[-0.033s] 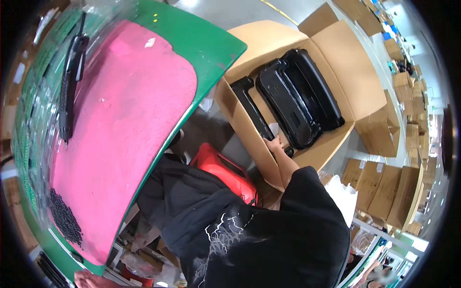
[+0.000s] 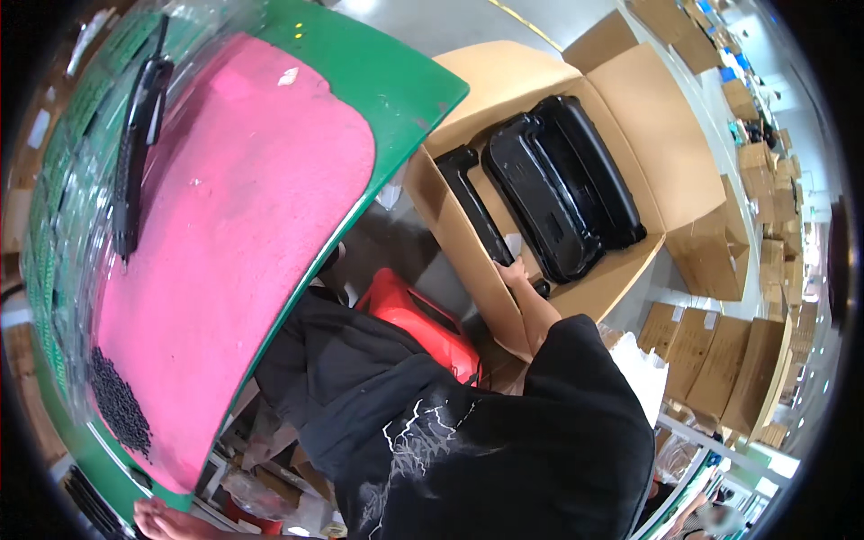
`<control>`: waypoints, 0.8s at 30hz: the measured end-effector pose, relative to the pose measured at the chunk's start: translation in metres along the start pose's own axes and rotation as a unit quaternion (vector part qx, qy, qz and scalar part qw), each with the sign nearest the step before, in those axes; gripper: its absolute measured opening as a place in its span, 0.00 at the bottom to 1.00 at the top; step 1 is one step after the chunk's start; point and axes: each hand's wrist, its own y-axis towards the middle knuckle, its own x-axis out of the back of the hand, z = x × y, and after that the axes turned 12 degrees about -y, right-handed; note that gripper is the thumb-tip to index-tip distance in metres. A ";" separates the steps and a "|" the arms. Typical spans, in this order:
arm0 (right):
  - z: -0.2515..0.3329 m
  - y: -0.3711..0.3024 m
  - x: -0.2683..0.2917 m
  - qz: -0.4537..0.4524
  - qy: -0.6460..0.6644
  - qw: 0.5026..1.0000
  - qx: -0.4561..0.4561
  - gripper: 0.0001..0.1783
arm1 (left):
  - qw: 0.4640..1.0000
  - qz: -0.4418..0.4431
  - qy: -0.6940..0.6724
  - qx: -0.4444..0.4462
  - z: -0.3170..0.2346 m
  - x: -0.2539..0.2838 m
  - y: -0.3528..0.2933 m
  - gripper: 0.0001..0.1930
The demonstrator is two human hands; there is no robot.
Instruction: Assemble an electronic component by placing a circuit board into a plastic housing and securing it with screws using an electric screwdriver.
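**Right hand on a narrow black part in the open carton**

A green workbench (image 2: 396,72) with a pink mat (image 2: 243,234) fills the left; an open cardboard carton (image 2: 648,135) sits on the floor to the right, holding stacked black plastic mouldings (image 2: 562,189). Beside them lies a narrow black part (image 2: 472,207), its long axis running away from the person. The right hand (image 2: 515,273) is at its near end; whether the fingers are closed I cannot tell. The left hand (image 2: 162,519) rests far off at the bench's near edge, apparently empty.

Black plastic parts (image 2: 562,189) crowd the open cardboard box (image 2: 670,148) — only a narrow gap remains along its near wall — the desk (image 2: 396,81) edge presses close.
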 end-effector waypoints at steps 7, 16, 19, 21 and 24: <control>-0.006 -0.021 0.033 -0.211 -0.066 0.968 0.121 0.27 | 0.967 0.085 -0.237 -0.034 0.012 -0.025 0.002 0.44; -0.058 -0.092 0.122 -0.383 0.241 0.851 0.266 0.23 | 0.942 0.004 -0.335 -0.026 0.022 -0.071 -0.002 0.19; -0.016 -0.165 0.202 -0.322 0.391 0.802 0.317 0.18 | 0.943 0.095 -0.316 0.031 0.019 -0.077 0.001 0.11; 0.016 -0.237 0.243 -0.245 0.517 0.746 0.341 0.12 | 0.936 0.111 -0.331 0.042 0.010 -0.089 0.000 0.08; 0.050 -0.320 0.271 -0.110 0.502 0.721 0.465 0.14 | 0.950 0.162 -0.267 0.000 -0.003 -0.097 0.002 0.06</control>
